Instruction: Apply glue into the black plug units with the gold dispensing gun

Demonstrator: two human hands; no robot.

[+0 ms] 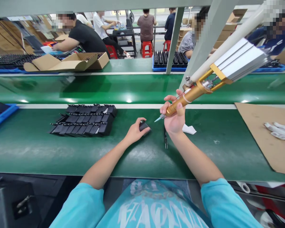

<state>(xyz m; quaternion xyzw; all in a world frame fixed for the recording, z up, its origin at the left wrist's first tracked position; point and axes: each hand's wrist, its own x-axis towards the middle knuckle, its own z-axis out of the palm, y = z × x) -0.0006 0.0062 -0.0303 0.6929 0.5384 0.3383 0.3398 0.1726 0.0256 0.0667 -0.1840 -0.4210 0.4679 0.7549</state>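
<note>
Between the thumb and fingers of my left hand (pixel 133 132) is a small black plastic part (pixel 144 126), held just over the green work surface. My right hand (pixel 175 118) wraps around a gold-coloured dispensing gun (pixel 192 96) with a silver body. Its pale blue nozzle tip (pixel 158 119) points down and left, a short way from the black part and apart from it. Below my right hand lie dark tweezers (pixel 165 139), their upper end hidden by the hand. A folded white paper (pixel 189 129) sits just right of my wrist.
Rows of black plastic parts (pixel 85 120) stand to the left. A blue tray (pixel 4 115) is at the far left edge. White gloves (pixel 281 131) lie on a cardboard sheet (pixel 258 139) at right. A slanted grey post (pixel 204 41) rises behind the gun; several people sit beyond.
</note>
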